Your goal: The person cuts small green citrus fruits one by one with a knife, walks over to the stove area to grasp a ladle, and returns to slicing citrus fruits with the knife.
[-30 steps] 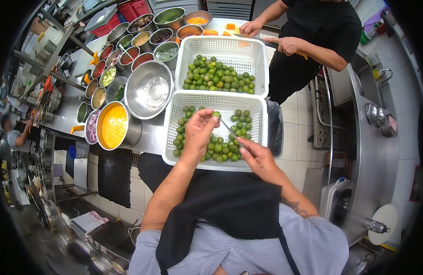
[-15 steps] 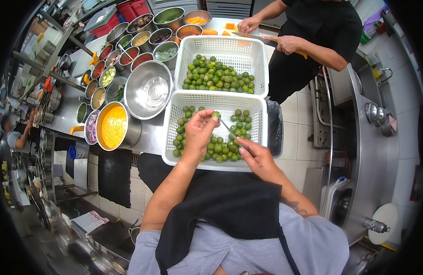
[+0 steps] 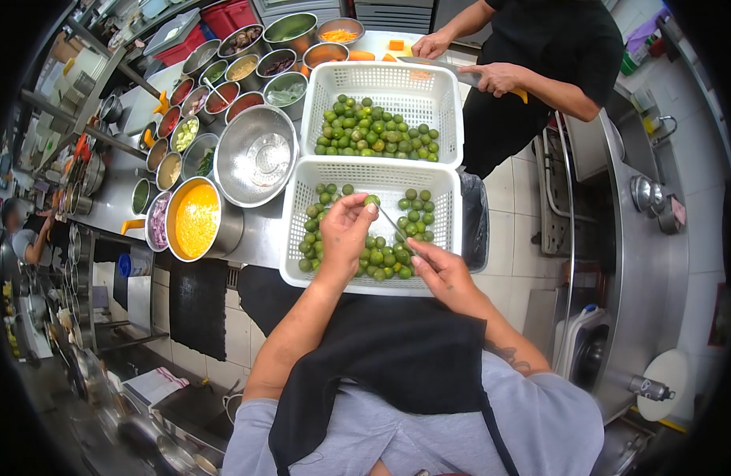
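In the head view, the left hand's fingers are closed on a green lime, held above the near white basket; the right hand's fingers are clamped on a slim knife, its tip at the lime. More limes lie in that basket and in the far basket, both on the metal tabletop beside a perforated bowl

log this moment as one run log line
left hand: green fruit | right hand: thin knife, tip at fruit | position: both above nearer white basket

Two white baskets, two knives
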`<state>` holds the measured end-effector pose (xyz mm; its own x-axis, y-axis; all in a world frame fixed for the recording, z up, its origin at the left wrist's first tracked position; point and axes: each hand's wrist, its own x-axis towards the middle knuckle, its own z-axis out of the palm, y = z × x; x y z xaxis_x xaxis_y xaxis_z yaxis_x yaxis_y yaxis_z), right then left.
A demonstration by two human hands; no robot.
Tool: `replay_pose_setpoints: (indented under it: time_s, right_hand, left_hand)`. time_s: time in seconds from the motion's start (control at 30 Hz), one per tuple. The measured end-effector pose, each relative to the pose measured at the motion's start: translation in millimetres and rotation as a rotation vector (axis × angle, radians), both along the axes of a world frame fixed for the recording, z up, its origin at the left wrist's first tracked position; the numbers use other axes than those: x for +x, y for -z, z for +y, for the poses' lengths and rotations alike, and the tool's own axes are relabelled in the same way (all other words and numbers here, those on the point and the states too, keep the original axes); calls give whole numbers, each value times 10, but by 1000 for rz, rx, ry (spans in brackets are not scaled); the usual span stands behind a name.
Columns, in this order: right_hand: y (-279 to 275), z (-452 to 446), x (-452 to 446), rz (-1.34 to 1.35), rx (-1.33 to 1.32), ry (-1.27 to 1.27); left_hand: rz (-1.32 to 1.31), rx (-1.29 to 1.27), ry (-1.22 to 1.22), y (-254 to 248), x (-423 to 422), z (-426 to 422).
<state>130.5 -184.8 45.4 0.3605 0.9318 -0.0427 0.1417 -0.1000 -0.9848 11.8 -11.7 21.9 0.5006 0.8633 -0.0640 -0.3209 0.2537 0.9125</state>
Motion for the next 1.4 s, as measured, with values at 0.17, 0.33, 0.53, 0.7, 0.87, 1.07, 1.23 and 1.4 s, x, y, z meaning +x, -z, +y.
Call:
replay_pose_setpoints:
  time_s: [0.17,0.33,0.53,0.7,0.87,1.07,1.23,1.4]
  right_hand:
    - [-15,30,-19,22,-7,-4]
    - [17,87,-26,-6,25,-14]
    - [71,140,-44,22,-48,15]
    - [94,161,-63,-8,26,16]
    - [34,193,-45,-85,-2,4]
    - [1,176,-42,-75,-16,9]
    - [90,91,-25,20,19,22]
    - [24,-68,112,102,-61,129]
  left_hand:
    - [21,24,8,71,-25,-43]
    - [14,-2,-17,108,-17,-49]
    - [43,8,6,154,-35,-150]
    - [64,-71,20,126,-75,-61]
    - [56,-147,73,140,-98,-105]
    - [8,-93,42,93,-82,-134]
    - [58,-24,33,114,-27,15]
    - [184,75,20,-118,395,630]
